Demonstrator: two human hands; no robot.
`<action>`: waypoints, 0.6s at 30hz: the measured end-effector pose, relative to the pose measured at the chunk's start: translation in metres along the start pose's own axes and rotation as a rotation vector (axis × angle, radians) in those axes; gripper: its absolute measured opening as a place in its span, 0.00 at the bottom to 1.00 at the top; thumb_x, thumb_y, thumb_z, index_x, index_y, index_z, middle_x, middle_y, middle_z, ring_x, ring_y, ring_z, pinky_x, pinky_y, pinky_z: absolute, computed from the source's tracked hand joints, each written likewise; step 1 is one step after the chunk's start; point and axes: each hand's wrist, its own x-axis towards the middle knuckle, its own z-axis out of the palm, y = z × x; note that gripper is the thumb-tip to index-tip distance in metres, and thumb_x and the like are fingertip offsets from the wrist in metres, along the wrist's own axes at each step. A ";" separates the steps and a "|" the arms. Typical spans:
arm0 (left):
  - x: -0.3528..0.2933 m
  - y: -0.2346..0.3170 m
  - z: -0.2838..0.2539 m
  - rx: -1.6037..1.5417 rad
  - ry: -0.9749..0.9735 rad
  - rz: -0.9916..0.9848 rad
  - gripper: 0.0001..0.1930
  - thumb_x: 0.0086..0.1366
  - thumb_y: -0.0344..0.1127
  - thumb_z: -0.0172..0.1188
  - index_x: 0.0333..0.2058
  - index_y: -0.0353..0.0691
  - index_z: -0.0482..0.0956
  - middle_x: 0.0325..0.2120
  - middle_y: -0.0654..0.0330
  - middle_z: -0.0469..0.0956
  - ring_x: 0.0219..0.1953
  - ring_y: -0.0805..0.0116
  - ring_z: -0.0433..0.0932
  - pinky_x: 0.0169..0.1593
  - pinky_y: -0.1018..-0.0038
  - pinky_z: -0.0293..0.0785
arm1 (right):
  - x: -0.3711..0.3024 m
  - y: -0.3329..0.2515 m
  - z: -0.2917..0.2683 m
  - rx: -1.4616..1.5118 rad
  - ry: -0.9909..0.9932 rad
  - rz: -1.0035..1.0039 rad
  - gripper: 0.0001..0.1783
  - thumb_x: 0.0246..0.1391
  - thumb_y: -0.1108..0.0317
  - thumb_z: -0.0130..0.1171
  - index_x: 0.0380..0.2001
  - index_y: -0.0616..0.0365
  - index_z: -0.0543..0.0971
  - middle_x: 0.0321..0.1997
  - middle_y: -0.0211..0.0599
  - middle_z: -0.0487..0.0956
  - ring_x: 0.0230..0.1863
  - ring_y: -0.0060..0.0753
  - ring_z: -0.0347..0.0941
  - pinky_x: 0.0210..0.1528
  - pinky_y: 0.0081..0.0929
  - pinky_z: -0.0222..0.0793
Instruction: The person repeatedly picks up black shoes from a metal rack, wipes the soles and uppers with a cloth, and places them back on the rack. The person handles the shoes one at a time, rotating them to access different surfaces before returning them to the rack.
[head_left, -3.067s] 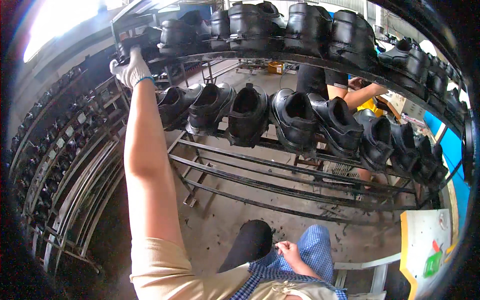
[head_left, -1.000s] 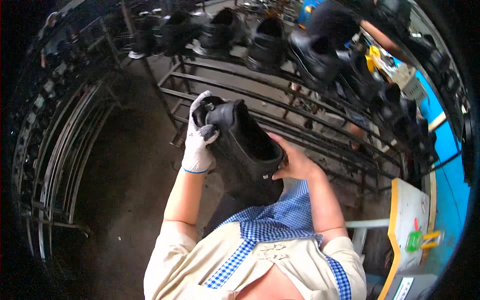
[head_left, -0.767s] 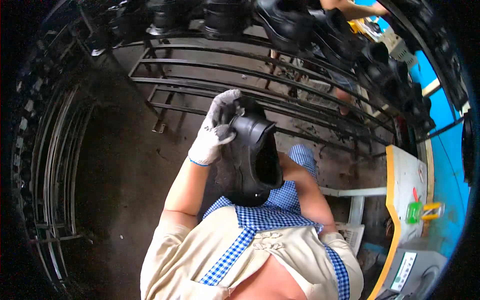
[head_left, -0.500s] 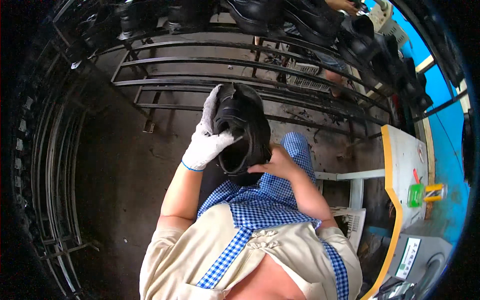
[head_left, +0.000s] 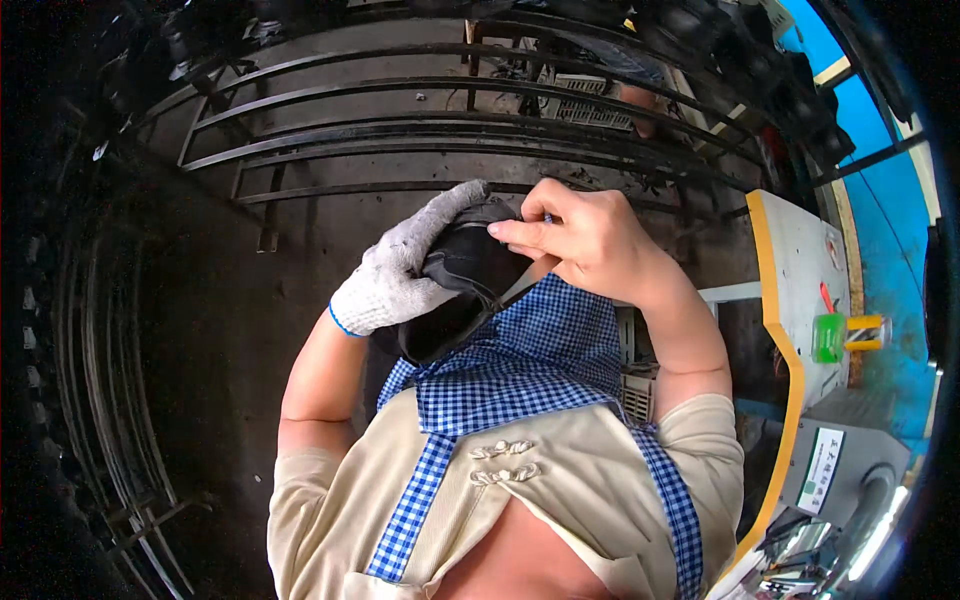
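A black shoe [head_left: 470, 262] is held in front of me, its dark opening toward my body. My left hand [head_left: 388, 282], in a white knitted glove, wraps round the shoe's left side, thumb near the opening. On the right, my bare right hand [head_left: 595, 240] is closed in a pinch, thumb and fingertips at the upper right of the shoe. What lies between those fingertips is too small to make out. Below the shoe, the blue-and-white checked apron [head_left: 550, 330] covers my lap.
A black metal rack [head_left: 400, 128] spans the far side, with dark shoes along its top. To my right stands a white table with a yellow edge [head_left: 775, 290], bearing a green container [head_left: 828, 338] and a grey machine [head_left: 845, 470]. More rails [head_left: 95, 370] line the left.
The shoe has come slightly down and left, tilting. My right hand has moved from its near edge up to its upper right, now pinching. My view has shifted a little.
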 end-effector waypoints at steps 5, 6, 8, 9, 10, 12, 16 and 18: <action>-0.003 -0.002 0.003 0.018 -0.013 -0.004 0.40 0.49 0.32 0.64 0.64 0.37 0.62 0.55 0.49 0.74 0.58 0.55 0.73 0.61 0.66 0.68 | 0.006 -0.022 -0.004 -0.378 -0.108 -0.143 0.13 0.38 0.75 0.64 0.33 0.61 0.81 0.23 0.28 0.68 0.21 0.24 0.71 0.18 0.23 0.68; -0.003 -0.003 0.005 0.028 -0.014 0.008 0.40 0.49 0.32 0.65 0.64 0.37 0.62 0.55 0.49 0.74 0.57 0.55 0.74 0.61 0.66 0.68 | 0.006 -0.022 -0.003 -0.387 -0.130 -0.147 0.13 0.37 0.75 0.64 0.32 0.60 0.81 0.23 0.28 0.68 0.21 0.25 0.71 0.18 0.23 0.68; -0.003 -0.003 0.007 0.088 -0.026 -0.006 0.40 0.49 0.33 0.65 0.64 0.37 0.62 0.55 0.49 0.74 0.57 0.54 0.74 0.60 0.66 0.69 | 0.005 -0.020 -0.001 -0.403 -0.173 -0.155 0.13 0.35 0.76 0.64 0.31 0.59 0.81 0.22 0.28 0.67 0.21 0.26 0.71 0.18 0.24 0.68; -0.002 -0.004 0.008 0.118 -0.033 -0.011 0.40 0.49 0.33 0.65 0.64 0.36 0.63 0.55 0.49 0.75 0.56 0.54 0.74 0.59 0.65 0.69 | 0.004 -0.018 0.000 -0.355 -0.165 -0.149 0.10 0.36 0.74 0.63 0.28 0.59 0.79 0.22 0.28 0.68 0.21 0.26 0.72 0.19 0.24 0.69; -0.002 -0.004 0.009 0.108 -0.031 -0.001 0.40 0.50 0.33 0.66 0.63 0.36 0.63 0.54 0.49 0.75 0.56 0.54 0.75 0.59 0.65 0.69 | 0.003 -0.013 0.000 -0.307 -0.157 -0.143 0.08 0.36 0.73 0.63 0.26 0.58 0.78 0.23 0.28 0.69 0.22 0.25 0.72 0.19 0.24 0.70; -0.003 -0.004 0.011 0.084 -0.022 0.018 0.40 0.50 0.33 0.66 0.63 0.36 0.63 0.54 0.50 0.75 0.55 0.54 0.75 0.58 0.66 0.70 | 0.002 -0.007 0.003 -0.179 -0.097 -0.130 0.08 0.36 0.74 0.63 0.25 0.57 0.78 0.22 0.29 0.69 0.20 0.26 0.72 0.19 0.24 0.69; -0.002 -0.002 0.014 0.008 -0.030 0.053 0.40 0.51 0.32 0.66 0.64 0.35 0.62 0.54 0.50 0.75 0.55 0.54 0.76 0.58 0.66 0.70 | -0.006 0.003 0.012 0.075 0.099 -0.073 0.13 0.33 0.80 0.63 0.28 0.58 0.80 0.19 0.29 0.71 0.16 0.27 0.70 0.16 0.24 0.64; 0.000 -0.002 0.017 -0.081 -0.030 0.081 0.40 0.52 0.31 0.66 0.64 0.35 0.61 0.54 0.50 0.75 0.55 0.54 0.76 0.59 0.66 0.70 | -0.012 0.006 0.018 0.156 0.176 -0.021 0.13 0.33 0.81 0.63 0.28 0.57 0.80 0.19 0.29 0.73 0.15 0.27 0.70 0.16 0.23 0.63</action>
